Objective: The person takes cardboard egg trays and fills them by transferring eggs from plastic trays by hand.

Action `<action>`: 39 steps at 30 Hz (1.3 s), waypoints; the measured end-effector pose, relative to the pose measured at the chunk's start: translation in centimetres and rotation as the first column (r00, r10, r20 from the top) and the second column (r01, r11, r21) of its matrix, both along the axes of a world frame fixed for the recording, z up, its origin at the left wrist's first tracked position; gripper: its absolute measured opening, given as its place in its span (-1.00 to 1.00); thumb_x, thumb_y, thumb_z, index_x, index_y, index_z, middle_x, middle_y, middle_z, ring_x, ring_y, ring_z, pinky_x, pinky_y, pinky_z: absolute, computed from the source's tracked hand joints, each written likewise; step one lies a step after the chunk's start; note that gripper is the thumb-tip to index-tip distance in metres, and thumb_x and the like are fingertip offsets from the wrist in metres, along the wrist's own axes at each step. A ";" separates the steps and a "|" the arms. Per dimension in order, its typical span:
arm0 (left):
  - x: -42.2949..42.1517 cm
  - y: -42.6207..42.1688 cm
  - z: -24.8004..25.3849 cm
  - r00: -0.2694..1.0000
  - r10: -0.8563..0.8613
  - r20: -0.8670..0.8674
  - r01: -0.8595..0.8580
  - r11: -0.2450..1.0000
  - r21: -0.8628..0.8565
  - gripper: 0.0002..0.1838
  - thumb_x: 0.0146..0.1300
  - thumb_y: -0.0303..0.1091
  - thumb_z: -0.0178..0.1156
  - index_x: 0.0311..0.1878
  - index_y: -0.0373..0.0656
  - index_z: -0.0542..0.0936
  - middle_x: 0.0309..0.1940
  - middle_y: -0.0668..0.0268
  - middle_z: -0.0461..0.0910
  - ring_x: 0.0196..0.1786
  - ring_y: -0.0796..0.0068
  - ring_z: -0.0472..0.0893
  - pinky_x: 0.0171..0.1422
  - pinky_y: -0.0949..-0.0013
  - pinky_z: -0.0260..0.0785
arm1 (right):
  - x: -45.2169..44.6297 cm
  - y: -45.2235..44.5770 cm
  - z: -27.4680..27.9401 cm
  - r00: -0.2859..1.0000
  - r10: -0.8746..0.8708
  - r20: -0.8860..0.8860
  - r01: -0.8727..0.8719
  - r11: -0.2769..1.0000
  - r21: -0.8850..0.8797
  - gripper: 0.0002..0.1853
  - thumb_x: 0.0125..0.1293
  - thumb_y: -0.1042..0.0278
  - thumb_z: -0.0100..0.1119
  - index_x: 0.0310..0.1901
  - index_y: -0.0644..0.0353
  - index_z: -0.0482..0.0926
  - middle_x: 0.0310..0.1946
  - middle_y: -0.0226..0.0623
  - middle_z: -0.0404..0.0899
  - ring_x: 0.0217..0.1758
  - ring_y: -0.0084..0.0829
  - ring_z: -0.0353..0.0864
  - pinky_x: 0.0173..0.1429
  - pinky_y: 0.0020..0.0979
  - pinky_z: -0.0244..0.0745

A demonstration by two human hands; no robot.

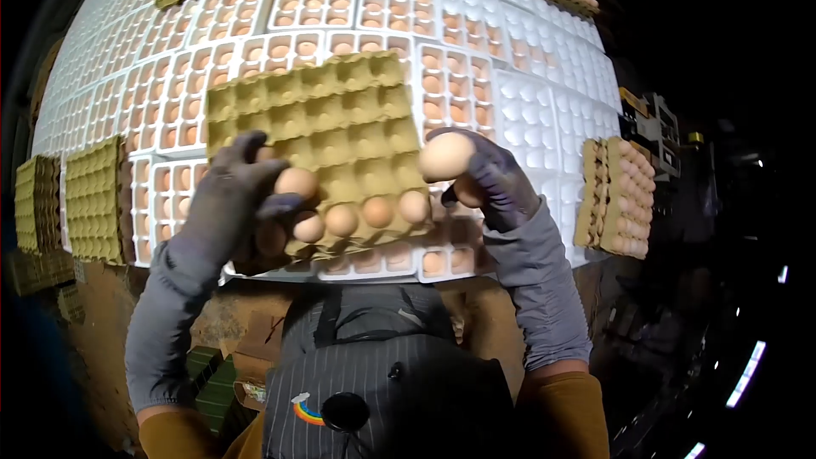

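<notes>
Eggs (446, 157) sit in the grasp of the gloved right hand (500, 180) beside the olive tray (348, 140); the left hand (228, 191) pinches another egg (297, 183) over it. They should handle light, stiff, brittle (likely smooth too): best cradled round the middle.

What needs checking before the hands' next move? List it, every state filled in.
1. Dark-grey-gloved right hand has the pale-brown oval egg: ok, gripped by the fingers.
2. Dark-grey-gloved left hand has the light-brown round egg: ok, between thumb and fingers.
3. Olive-yellow moulded-pulp tray placed between both hands: ok.
4. Near row of brown eggs complete: cannot tell, left hand covers one end.
5. Tray's underside flat on the white gridded trays: cannot tell, hidden.
</notes>
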State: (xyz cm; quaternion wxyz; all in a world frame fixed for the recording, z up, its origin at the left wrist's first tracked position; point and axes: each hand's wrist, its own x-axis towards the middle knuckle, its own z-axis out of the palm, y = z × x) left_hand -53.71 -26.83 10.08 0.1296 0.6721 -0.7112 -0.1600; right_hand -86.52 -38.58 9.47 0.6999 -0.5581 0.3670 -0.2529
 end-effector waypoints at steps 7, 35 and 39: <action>-13.0 2.2 3.8 0.880 -0.098 -0.465 0.112 0.994 0.001 -0.39 -0.13 -0.11 0.62 0.05 -0.11 0.71 0.20 0.00 0.45 0.14 0.07 0.59 0.22 0.17 0.52 | -20.8 6.3 -0.8 0.922 -0.385 -0.041 0.387 0.917 0.094 -0.22 0.33 -0.18 0.18 0.29 0.42 0.40 0.32 0.05 0.39 0.18 -0.02 0.58 -0.03 -0.29 0.69; -50.7 -6.6 -15.5 0.839 -0.030 -0.543 -0.054 0.989 -0.139 -0.41 0.23 -0.49 0.24 0.35 -0.07 0.42 0.18 0.02 0.43 0.08 0.03 0.56 0.07 0.12 0.55 | -32.8 4.2 -17.1 0.836 -0.426 -0.347 0.036 0.672 -0.740 -0.68 0.30 0.44 0.22 0.03 0.25 0.37 0.18 0.08 0.39 0.37 0.14 0.29 0.42 0.06 0.22; -49.2 -5.6 -14.9 0.857 -0.129 -0.498 -0.033 0.952 -0.303 -0.40 0.21 -0.49 0.21 0.36 -0.25 0.38 0.25 -0.02 0.40 0.19 -0.01 0.50 0.11 0.09 0.52 | -33.0 4.5 -19.3 0.874 -0.397 -0.280 0.162 0.781 -0.603 -0.77 0.40 0.37 0.04 0.02 0.25 0.43 0.22 0.03 0.38 0.33 0.00 0.35 0.40 -0.08 0.27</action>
